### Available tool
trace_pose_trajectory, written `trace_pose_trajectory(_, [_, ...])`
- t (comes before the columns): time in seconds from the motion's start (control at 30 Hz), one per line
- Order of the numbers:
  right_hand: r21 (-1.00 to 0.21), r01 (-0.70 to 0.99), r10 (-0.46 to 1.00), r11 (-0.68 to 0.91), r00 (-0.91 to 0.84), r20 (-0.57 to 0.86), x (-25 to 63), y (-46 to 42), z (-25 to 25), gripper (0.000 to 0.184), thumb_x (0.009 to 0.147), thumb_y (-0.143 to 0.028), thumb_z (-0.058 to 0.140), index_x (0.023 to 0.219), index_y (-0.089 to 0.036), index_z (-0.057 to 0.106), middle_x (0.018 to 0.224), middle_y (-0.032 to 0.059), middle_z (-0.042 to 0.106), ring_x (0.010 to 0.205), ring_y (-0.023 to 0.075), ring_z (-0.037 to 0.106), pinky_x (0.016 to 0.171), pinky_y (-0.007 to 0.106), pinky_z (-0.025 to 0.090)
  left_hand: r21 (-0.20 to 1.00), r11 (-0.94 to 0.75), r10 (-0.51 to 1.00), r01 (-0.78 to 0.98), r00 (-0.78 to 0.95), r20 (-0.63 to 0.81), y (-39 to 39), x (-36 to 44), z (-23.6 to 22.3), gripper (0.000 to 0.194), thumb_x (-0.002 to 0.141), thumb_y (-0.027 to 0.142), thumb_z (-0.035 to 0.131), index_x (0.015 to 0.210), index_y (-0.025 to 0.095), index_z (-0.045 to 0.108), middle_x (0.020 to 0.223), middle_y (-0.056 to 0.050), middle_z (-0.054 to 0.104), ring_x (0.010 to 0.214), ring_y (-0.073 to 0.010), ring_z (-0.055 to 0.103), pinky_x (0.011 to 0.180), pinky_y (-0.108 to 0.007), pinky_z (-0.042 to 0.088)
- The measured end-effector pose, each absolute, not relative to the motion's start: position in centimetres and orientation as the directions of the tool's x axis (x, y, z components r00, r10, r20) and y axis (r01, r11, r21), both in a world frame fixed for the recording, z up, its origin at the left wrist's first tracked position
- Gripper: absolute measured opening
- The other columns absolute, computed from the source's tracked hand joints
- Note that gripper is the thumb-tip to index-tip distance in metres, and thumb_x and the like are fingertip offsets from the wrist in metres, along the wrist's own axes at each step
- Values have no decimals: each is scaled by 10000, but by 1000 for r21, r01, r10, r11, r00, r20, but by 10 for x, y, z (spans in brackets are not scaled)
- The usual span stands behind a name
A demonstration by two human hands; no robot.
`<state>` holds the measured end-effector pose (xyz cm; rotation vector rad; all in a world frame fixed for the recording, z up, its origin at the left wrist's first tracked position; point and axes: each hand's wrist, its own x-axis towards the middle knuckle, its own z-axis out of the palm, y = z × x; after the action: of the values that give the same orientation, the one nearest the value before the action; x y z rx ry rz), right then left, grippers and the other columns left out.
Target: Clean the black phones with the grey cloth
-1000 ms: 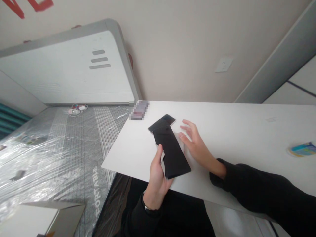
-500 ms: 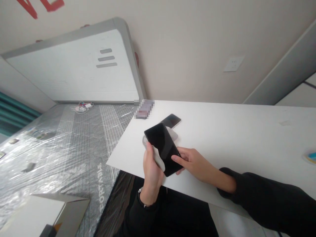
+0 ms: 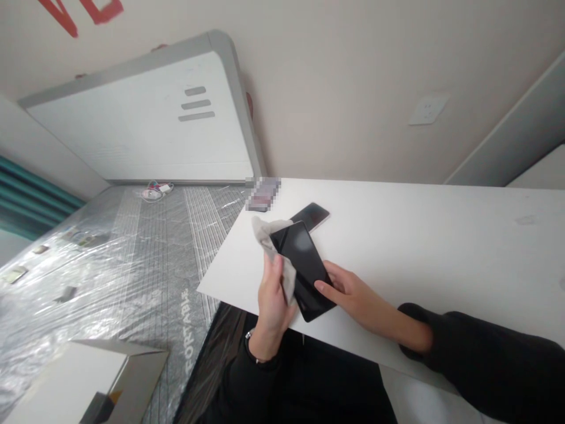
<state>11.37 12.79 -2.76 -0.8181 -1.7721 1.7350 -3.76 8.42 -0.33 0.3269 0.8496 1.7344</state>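
Observation:
A black phone (image 3: 304, 266) with a dark screen is held just above the near left part of the white table (image 3: 419, 247). My left hand (image 3: 272, 300) is closed on a grey cloth (image 3: 272, 242) that lies along the phone's left edge. My right hand (image 3: 348, 291) grips the phone's lower right side, thumb on the screen. A second dark phone (image 3: 314, 214) lies flat on the table just beyond.
A mattress wrapped in clear plastic (image 3: 115, 259) lies left of the table, with a white headboard panel (image 3: 141, 123) behind it. A blurred small object (image 3: 262, 193) sits at the table's far left corner. A wall socket (image 3: 427, 109) is above. A white box (image 3: 83, 383) sits bottom left.
My right hand left the table and took hold of the phone's lower right side. The grey cloth came up in my left hand beside the phone.

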Motion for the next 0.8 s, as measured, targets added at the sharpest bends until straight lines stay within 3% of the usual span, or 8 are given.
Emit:
trace_pose_trajectory(0.1, [-989, 53, 841, 142, -532, 92, 113, 120, -32, 428, 999, -427, 538, 1373, -247, 431, 1358, 129, 616, 1307, 278, 585, 1148, 519, 453, 743, -135, 913, -656, -374, -165, 83, -27, -9, 426, 867, 352, 803, 1269, 330, 667, 1306, 8, 725, 1314, -193, 630, 1128, -298, 483])
trace_pose_trajectory(0.27, [-957, 181, 893, 226, -431, 129, 113, 106, -33, 645, 980, -428, 571, 1527, -275, 266, 1605, 148, 394, 1513, 295, 366, 1264, 593, 263, 707, -115, 876, -698, -407, -260, 87, -11, -8, 317, 943, 492, 693, 1130, 242, 748, 1254, -45, 757, 1288, -204, 649, 1089, -271, 512])
trace_pose_trajectory(0.4, [-949, 195, 888, 246, -438, 140, 111, 99, -33, 875, 874, -378, 715, 1568, -284, 190, 1633, 165, 347, 1520, 327, 356, 1237, 611, 315, 751, -70, 827, -656, -459, -324, 94, -8, -8, 337, 990, 490, 624, 1116, 215, 774, 1277, -55, 753, 1262, -197, 667, 1101, -263, 499])
trace_pose_trajectory(0.67, [-970, 145, 901, 195, -418, 118, 108, 102, -31, 876, 784, -314, 761, 1486, -287, 238, 1544, 164, 431, 1466, 335, 423, 1223, 599, 337, 709, -69, 879, -702, -379, -290, 95, -9, -10, 369, 986, 493, 632, 1178, 204, 758, 1315, -51, 738, 1309, -214, 641, 1131, -286, 482])
trace_pose_trajectory(0.8, [-967, 164, 880, 197, -464, 100, 108, 100, -23, 1024, 732, -347, 835, 1524, -266, 192, 1575, 189, 392, 1472, 351, 416, 1204, 606, 358, 626, 8, 910, -780, -254, -328, 100, -16, -2, 468, 989, 567, 585, 1149, 165, 763, 1207, -86, 775, 1297, -244, 651, 1113, -322, 512])
